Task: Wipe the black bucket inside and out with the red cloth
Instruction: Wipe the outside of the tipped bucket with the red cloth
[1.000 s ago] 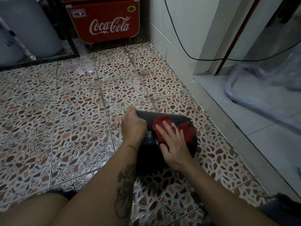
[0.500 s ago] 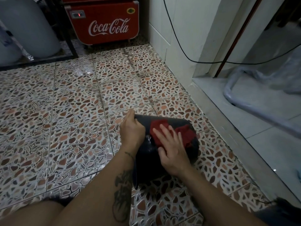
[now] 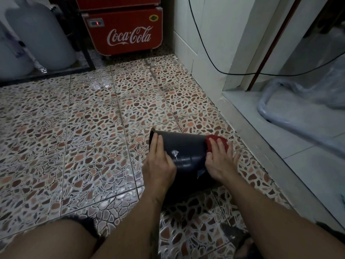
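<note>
The black bucket point(image 3: 183, 150) lies on its side on the tiled floor point(image 3: 74, 137), in the lower middle of the frame. The left hand point(image 3: 158, 161) lies flat with fingers together near its rim, steadying it. The right hand point(image 3: 218, 161), fingers spread, presses the red cloth point(image 3: 211, 142) against the bucket's right end. The bucket seems light, stiff and smooth, so it can roll; holding it by the rim is safest. The cloth is soft.
</note>
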Motion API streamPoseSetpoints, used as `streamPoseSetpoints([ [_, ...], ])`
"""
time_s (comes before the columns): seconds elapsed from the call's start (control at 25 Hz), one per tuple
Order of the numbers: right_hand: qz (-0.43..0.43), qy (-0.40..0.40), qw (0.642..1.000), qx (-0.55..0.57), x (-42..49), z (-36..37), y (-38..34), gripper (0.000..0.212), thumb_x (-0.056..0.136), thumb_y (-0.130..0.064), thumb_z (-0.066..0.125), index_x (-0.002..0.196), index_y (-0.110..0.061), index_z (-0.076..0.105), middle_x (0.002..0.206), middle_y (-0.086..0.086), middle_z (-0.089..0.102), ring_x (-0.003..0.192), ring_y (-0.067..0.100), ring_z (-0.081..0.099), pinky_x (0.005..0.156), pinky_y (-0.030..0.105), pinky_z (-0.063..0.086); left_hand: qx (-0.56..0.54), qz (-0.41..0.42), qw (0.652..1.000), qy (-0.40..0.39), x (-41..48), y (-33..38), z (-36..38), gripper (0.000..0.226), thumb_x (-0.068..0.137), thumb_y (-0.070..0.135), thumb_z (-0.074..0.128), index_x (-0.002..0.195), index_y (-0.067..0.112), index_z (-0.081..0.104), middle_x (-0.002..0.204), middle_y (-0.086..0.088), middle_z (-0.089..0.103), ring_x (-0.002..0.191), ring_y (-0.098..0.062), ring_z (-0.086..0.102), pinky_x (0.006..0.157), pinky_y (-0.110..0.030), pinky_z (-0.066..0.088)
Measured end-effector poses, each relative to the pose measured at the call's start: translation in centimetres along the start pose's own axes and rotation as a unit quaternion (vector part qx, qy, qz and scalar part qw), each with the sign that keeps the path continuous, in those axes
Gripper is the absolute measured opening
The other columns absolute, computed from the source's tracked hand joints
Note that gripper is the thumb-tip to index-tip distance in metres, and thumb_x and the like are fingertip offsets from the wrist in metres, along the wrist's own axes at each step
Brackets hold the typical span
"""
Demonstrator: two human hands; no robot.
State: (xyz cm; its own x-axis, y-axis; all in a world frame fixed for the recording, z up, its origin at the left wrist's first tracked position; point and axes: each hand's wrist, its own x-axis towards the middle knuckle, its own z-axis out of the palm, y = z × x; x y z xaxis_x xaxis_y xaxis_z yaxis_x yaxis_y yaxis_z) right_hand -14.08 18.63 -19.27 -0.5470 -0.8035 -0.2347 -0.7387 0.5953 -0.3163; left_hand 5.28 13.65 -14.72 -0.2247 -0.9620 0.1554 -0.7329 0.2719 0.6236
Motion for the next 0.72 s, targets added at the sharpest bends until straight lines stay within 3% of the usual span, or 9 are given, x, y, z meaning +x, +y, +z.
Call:
streamPoseSetpoints([
  [0.08, 0.008, -0.01, 0.999, -0.03, 0.0, -1.0, -1.2, 0.064, 0.099, -0.041, 0.024, 0.16, -0.029, 0.006, 0.17, 0.004, 0.004, 0.153, 0.034, -0.014, 0.116, 0.06, -0.014, -0.013, -0.003, 1.0, 0.002, -1.1, -0.2, 0.1, 0.06, 0.098, 0.017, 0.04, 0.155, 0.02, 0.025, 0.163, 0.013, 0.019, 0.117, -0.012, 0.05, 0.074, -0.002, 0.03],
  [0.16, -0.039, -0.02, 0.999, -0.031, -0.8, -1.4, -2.1, 0.066, 0.101, -0.037, 0.028, 0.161, -0.025, 0.004, 0.17, 0.004, 0.005, 0.154, 0.031, -0.009, 0.119, 0.057, -0.009, -0.032, -0.027, 0.999, -0.008, -0.1, 0.1, -0.1, 0.057, 0.099, 0.014, 0.04, 0.155, 0.018, 0.027, 0.162, 0.011, 0.021, 0.124, -0.012, 0.046, 0.084, 0.003, 0.022],
  [0.28, -0.158, -0.07, 0.983, 0.057, -3.2, -1.6, -3.9, 0.071, 0.097, -0.025, 0.033, 0.161, -0.024, 0.004, 0.17, 0.002, 0.003, 0.155, 0.021, -0.002, 0.125, 0.044, 0.002, -0.04, -0.049, 0.998, -0.03, 2.1, 0.3, -0.5, 0.054, 0.1, 0.013, 0.038, 0.154, 0.015, 0.03, 0.162, 0.003, 0.025, 0.141, -0.019, 0.034, 0.102, -0.017, 0.018],
  [0.36, -0.234, -0.063, 0.968, 0.062, -3.8, -1.5, -4.5, 0.069, 0.097, -0.022, 0.038, 0.161, -0.027, 0.014, 0.169, -0.001, 0.013, 0.154, 0.018, 0.007, 0.124, 0.04, 0.009, -0.058, -0.073, 0.995, -0.041, 3.2, -0.1, -0.9, 0.052, 0.1, 0.013, 0.039, 0.151, 0.013, 0.034, 0.159, -0.002, 0.032, 0.143, -0.021, 0.031, 0.112, -0.025, 0.018],
  [0.48, -0.26, -0.001, 0.965, -0.019, -3.1, -1.9, -3.2, 0.062, 0.097, -0.04, 0.046, 0.156, -0.036, 0.027, 0.16, -0.001, 0.032, 0.139, 0.022, 0.027, 0.114, 0.043, 0.027, -0.086, -0.078, 0.993, -0.01, 2.8, -0.5, -1.5, 0.048, 0.098, 0.013, 0.042, 0.146, 0.011, 0.045, 0.15, -0.008, 0.046, 0.137, -0.024, 0.041, 0.114, -0.034, 0.029],
  [0.6, -0.178, 0.01, 0.982, -0.057, -2.9, -1.3, -1.1, 0.068, 0.094, -0.059, 0.034, 0.157, -0.038, 0.02, 0.163, 0.002, 0.021, 0.146, 0.026, 0.012, 0.119, 0.05, 0.014, -0.109, -0.078, 0.99, 0.033, 1.7, -0.5, -1.2, 0.047, 0.097, 0.013, 0.043, 0.144, 0.012, 0.049, 0.146, -0.007, 0.052, 0.133, -0.023, 0.046, 0.113, -0.038, 0.034],
  [0.72, -0.218, -0.002, 0.976, -0.015, -3.3, 0.4, -2.6, 0.07, 0.095, -0.054, 0.023, 0.16, -0.034, 0.005, 0.17, -0.001, 0.001, 0.154, 0.02, -0.009, 0.122, 0.053, -0.006, -0.141, -0.062, 0.987, 0.037, 1.8, -0.6, -0.7, 0.048, 0.096, 0.011, 0.042, 0.143, 0.014, 0.05, 0.145, -0.004, 0.053, 0.132, -0.02, 0.049, 0.111, -0.039, 0.037],
])
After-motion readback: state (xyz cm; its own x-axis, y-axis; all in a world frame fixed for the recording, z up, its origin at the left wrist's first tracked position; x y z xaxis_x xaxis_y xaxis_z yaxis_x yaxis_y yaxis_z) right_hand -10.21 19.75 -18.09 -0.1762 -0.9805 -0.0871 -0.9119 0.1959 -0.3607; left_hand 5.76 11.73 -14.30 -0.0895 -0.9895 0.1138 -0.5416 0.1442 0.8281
